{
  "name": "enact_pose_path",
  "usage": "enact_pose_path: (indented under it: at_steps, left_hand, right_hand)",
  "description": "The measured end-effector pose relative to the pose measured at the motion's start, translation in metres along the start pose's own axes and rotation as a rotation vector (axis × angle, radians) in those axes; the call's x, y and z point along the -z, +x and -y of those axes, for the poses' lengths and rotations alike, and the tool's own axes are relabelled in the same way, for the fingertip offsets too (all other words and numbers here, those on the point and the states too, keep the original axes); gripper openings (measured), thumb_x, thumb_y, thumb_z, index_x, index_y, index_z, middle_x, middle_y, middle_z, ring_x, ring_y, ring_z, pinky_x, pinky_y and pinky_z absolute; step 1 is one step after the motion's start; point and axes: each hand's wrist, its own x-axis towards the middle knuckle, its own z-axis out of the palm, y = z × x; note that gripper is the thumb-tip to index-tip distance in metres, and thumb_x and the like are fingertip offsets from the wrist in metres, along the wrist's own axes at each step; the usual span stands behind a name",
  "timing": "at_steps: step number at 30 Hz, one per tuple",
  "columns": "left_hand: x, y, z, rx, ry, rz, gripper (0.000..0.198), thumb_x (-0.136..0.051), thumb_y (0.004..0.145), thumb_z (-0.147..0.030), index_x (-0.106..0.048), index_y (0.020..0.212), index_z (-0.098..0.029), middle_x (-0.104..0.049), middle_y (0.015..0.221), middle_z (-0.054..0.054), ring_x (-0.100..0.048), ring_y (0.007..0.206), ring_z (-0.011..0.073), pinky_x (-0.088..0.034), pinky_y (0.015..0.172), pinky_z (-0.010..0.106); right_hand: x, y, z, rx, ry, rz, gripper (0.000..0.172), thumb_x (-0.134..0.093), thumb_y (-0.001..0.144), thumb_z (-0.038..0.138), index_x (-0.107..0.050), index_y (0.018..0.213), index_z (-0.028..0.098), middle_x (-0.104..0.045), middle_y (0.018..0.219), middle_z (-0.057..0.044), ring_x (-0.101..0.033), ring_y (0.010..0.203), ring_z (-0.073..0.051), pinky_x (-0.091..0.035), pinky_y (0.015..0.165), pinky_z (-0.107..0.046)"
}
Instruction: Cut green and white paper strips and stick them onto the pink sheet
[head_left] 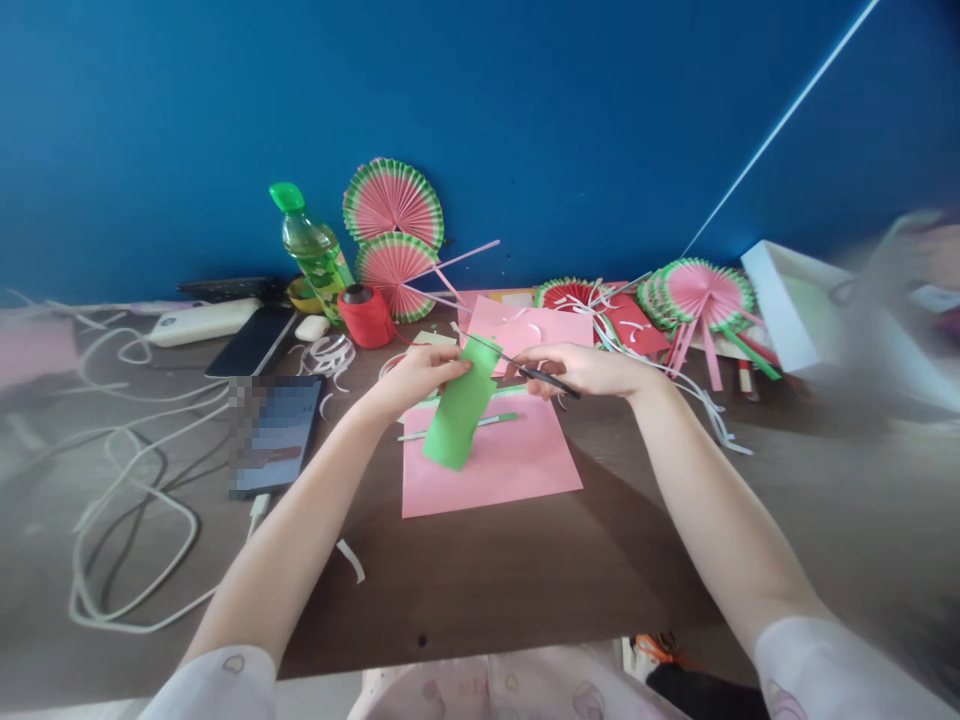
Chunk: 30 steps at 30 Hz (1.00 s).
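My left hand (427, 375) pinches a strip of green paper (459, 415) near its upper left edge. The strip hangs tilted above a pink sheet (495, 460) on the desk. In my right hand (577, 370) is a slim pair of scissors (551, 380) with dark handles, seen nearly edge-on. Their thin blades point left and cross the top end of the green paper. A narrow green-and-white strip (499, 419) rests on the pink sheet below.
Behind stand folded paper fans (394, 205), a green-capped bottle (311, 245) and a red thread spool (365, 315). More fans (705, 295) and a white box (784, 310) are at right. A phone (281, 435) and looped white cables (139, 625) lie at left.
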Motion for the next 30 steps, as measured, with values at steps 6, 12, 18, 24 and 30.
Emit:
enact_pose_path:
  at_steps: [6, 12, 18, 24, 30]
  left_hand:
    - [0.0011, 0.0005, 0.001, -0.005, 0.009, 0.015, 0.021, -0.056, 0.072, -0.037, -0.061, 0.071, -0.016, -0.056, 0.063, 0.001, -0.053, 0.061, 0.0143, -0.038, 0.053, 0.025]
    - [0.0007, 0.0011, 0.0019, -0.003, 0.018, 0.025, 0.022, -0.055, 0.073, -0.038, -0.059, 0.069, -0.016, -0.052, 0.061, 0.0, -0.05, 0.057, 0.0121, -0.036, 0.052, 0.024]
    - [0.0012, 0.0014, 0.0027, -0.015, -0.01, 0.065, 0.024, -0.055, 0.073, -0.039, -0.055, 0.066, -0.016, -0.045, 0.058, -0.003, -0.043, 0.054, 0.0094, -0.03, 0.051, 0.023]
    - [0.0011, 0.0014, 0.0018, -0.019, -0.019, 0.067, 0.025, -0.055, 0.073, -0.039, -0.053, 0.065, -0.016, -0.041, 0.058, -0.003, -0.04, 0.053, 0.0087, -0.028, 0.05, 0.023]
    - [0.001, 0.0011, 0.0029, -0.014, -0.03, 0.059, 0.025, -0.055, 0.074, -0.04, -0.058, 0.07, -0.016, -0.044, 0.058, -0.003, -0.039, 0.053, 0.0086, -0.026, 0.05, 0.023]
  right_hand:
    - [0.0002, -0.0011, 0.0018, 0.021, -0.062, 0.016, 0.044, -0.054, 0.079, 0.04, -0.053, 0.12, 0.021, -0.064, 0.095, -0.005, -0.055, 0.073, -0.012, -0.044, 0.066, -0.024]
    - [-0.0005, -0.0002, 0.0017, 0.025, -0.041, 0.024, 0.045, -0.053, 0.08, 0.04, -0.052, 0.121, 0.022, -0.064, 0.097, -0.006, -0.054, 0.071, -0.011, -0.043, 0.066, -0.024]
    - [0.0001, -0.0003, 0.0027, 0.021, -0.017, 0.035, 0.044, -0.053, 0.08, 0.04, -0.053, 0.12, 0.021, -0.063, 0.093, -0.005, -0.05, 0.067, -0.01, -0.042, 0.063, -0.023]
    - [0.0002, -0.0014, 0.007, 0.003, -0.018, 0.014, 0.045, -0.055, 0.077, 0.042, -0.056, 0.117, 0.022, -0.063, 0.098, -0.006, -0.051, 0.066, -0.01, -0.041, 0.057, -0.022]
    - [0.001, -0.0014, 0.0028, 0.031, -0.011, -0.006, 0.042, -0.053, 0.078, 0.045, -0.06, 0.112, 0.021, -0.063, 0.095, -0.005, -0.054, 0.067, -0.01, -0.041, 0.058, -0.022]
